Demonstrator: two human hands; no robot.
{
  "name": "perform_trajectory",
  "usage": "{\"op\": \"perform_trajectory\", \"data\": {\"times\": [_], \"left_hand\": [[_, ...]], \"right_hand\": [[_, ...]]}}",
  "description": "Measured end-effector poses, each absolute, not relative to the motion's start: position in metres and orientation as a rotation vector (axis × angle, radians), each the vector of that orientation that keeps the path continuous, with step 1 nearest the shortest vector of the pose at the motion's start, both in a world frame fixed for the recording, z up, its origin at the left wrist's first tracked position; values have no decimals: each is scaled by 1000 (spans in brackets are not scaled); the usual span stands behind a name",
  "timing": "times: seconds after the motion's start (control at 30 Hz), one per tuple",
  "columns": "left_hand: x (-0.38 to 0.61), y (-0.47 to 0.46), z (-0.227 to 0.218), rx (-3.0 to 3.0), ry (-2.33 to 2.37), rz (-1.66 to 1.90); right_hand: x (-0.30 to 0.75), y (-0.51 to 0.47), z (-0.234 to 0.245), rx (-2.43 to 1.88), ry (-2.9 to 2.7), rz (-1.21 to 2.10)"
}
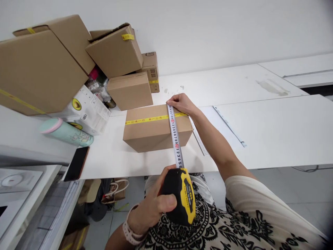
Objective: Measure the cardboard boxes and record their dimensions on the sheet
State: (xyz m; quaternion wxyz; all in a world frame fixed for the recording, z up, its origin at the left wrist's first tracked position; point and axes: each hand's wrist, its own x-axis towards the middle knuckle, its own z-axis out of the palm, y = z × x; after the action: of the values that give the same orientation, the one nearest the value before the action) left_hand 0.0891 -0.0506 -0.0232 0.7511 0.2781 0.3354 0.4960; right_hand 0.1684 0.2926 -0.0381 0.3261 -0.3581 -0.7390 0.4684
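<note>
A closed cardboard box (pixel 148 133) with a strip of yellow printed tape across its top lies near the table's front edge. My left hand (pixel 156 205) is wrapped round a black and yellow tape measure (pixel 182 198), held in front of the table edge. Its white blade (pixel 173 128) runs out across the top of the box, away from me. At the far edge of the box, my right hand (pixel 180 102) pinches the blade's end between thumb and fingers. The blade's tip is hidden under those fingers.
Several cardboard boxes (pixel 114 52) are piled at the back left. Nearby are a white avocado-print carton (pixel 88 111), a mint green tumbler (pixel 67 132) lying tilted and a black phone (pixel 77 163). A ruler (pixel 200 139) and white paper (pixel 221 128) lie right of the box.
</note>
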Motion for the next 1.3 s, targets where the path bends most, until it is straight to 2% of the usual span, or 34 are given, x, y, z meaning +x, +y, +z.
{"op": "perform_trajectory", "data": {"times": [0.37,0.53,0.7,0.8,0.97,1.03,1.13,1.3], "left_hand": [[94,-47,-30,594,687,1075],[86,-50,-33,569,784,1074],[74,-43,-38,819,937,977],[74,-32,-31,1006,1058,910],[83,-14,-37,1237,1260,794],[85,-7,-48,1350,1392,783],[85,5,-66,1586,1597,740],[80,30,-80,1907,1744,106]], "right_hand": [[166,291,-38,-941,-1931,1246],[174,287,-36,-915,-1750,1200],[217,219,-10,-792,-1735,946],[243,161,-6,-809,-1839,938],[284,120,-52,-795,-1878,1099],[309,128,-84,-1056,-1701,1009],[349,152,-129,-1628,-1484,692],[374,180,-165,-2018,-1731,597]]}}
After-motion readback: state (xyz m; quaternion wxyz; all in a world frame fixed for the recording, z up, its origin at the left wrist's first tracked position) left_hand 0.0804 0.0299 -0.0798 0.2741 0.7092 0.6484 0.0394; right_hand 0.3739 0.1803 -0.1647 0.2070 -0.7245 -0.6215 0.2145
